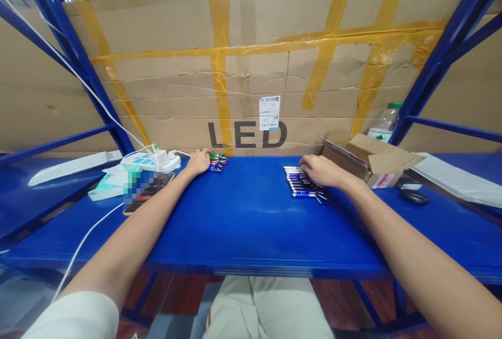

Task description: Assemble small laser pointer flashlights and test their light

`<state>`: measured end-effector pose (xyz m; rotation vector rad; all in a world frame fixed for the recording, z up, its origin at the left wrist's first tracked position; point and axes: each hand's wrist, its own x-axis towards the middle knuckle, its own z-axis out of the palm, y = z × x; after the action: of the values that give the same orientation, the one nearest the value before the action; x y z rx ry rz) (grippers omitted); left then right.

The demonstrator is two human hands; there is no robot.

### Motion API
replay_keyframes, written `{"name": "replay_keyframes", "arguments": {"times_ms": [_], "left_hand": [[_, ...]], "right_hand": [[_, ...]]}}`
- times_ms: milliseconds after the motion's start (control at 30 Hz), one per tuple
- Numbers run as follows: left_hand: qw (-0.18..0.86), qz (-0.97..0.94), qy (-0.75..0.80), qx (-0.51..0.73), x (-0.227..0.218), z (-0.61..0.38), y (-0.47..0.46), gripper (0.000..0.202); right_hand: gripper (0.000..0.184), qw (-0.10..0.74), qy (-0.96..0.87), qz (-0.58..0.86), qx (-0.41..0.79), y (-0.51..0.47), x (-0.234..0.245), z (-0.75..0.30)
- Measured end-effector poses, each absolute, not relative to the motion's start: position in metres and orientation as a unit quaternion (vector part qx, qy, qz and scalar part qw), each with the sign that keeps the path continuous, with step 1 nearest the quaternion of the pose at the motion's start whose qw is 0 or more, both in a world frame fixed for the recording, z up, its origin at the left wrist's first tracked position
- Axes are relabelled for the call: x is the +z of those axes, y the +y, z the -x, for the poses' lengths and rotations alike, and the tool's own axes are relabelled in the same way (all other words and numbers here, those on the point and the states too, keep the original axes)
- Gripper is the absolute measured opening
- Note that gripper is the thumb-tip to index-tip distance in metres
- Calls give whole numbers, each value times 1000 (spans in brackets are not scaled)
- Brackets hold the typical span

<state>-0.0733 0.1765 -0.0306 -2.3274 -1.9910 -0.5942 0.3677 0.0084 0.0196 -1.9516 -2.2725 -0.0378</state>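
Note:
My left hand [200, 161] rests on the table at the left of a small bunch of slim metal tubes [217, 162] in red, green and blue. Its fingers are curled over the tubes' left ends, and clip-like ends stick out to the right. To the right lies a row of slim metal tubes [300, 184] side by side, purple, black and silver, with small clips at their right ends. My right hand [316, 168] reaches over the far part of this row with its fingers bent down and closed on it. The fingertips are partly hidden.
The blue table [251, 224] backs onto a taped cardboard sheet [176, 93]. An open carton [376, 158], a bottle [386, 122] and a black mouse [413, 196] stand at right. A power strip [143, 161], a phone [149, 192] and white cables are at left.

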Motion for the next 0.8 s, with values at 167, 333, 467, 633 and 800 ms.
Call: {"name": "replay_keyframes", "arguments": {"times_ms": [167, 333, 467, 633, 800], "left_hand": [[23, 748, -632, -203, -32, 73, 178, 40], [34, 756, -619, -212, -32, 73, 176, 34], [39, 770, -599, -214, -33, 71, 173, 36], [42, 781, -586, -212, -33, 71, 172, 40], [41, 787, -578, -214, -33, 71, 172, 38]], "right_hand": [[33, 104, -771, 629, 5, 10, 18, -360], [33, 107, -774, 624, -5, 12, 17, -354], [35, 97, -774, 625, -8, 12, 17, -356], [34, 106, -772, 627, -11, 12, 16, -359], [34, 114, -773, 624, -8, 14, 15, -362]]}}
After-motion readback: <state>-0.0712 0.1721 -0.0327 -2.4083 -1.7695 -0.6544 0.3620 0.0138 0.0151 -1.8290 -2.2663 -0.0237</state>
